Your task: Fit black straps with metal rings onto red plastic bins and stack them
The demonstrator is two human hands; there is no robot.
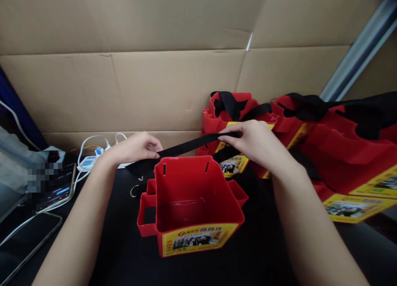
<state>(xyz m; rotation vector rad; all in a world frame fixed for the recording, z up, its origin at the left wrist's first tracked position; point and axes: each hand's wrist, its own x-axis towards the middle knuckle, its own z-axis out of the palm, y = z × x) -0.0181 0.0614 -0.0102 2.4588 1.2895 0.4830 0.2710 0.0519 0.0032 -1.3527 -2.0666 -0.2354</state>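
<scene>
A red plastic box (192,195) with side pockets and a yellow printed label stands on the black table in front of me. Behind its back wall, a black strap (189,145) is stretched between my hands. My left hand (141,147) pinches the strap near the box's back left corner. At the right, my right hand (248,135) has thumb and fingers closed on the strap, above the back right corner. Two slots show in the back wall. A metal ring (135,191) lies beside the box's left pockets.
More red boxes with black straps (325,153) are stacked at the right and behind. A white power strip (88,163) with cables sits at the left, near two phones (29,246). Cardboard (155,91) forms the back wall, with a metal post (362,46) at right.
</scene>
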